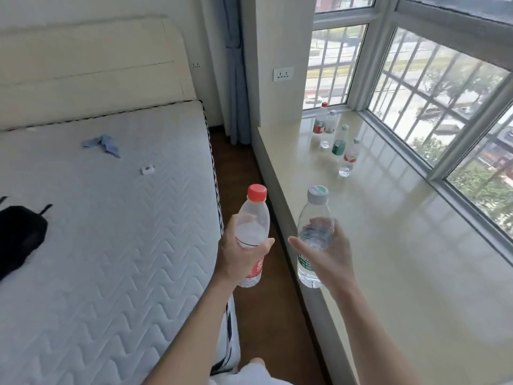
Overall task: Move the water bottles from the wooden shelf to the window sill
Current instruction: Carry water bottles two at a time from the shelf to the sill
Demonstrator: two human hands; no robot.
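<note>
Gripping a clear plastic water bottle with a red screw cap and red label point(254, 218), my left hand point(236, 257) had fingers and thumb curled round its smooth middle. That kept it close to upright above the strip of dark wooden floor point(238, 162) between bed and window. My right hand point(330, 257) held a second clear plastic bottle, this one with a pale grey cap and green label point(316, 215). Its fingers wrapped behind the bottle and showed through the water, while the thumb lay out to the side. This bottle hung at the near edge of the glossy beige stone window sill point(402, 245), not yet set down. I judged that carrying one in each hand, by the waist, left both bases free to be stood straight on the flat sill. Farther along the sill, several small clear bottles with red and green labels point(340, 143) stood upright near the far corner, so the job looked well under way. The wooden shelf was out of view. Behind the sill rose a white-framed window with metal bars point(433, 107). To my left lay a white quilted mattress with a zigzag stitch point(111, 232), soft and matt against the sill's hard shine.
</note>
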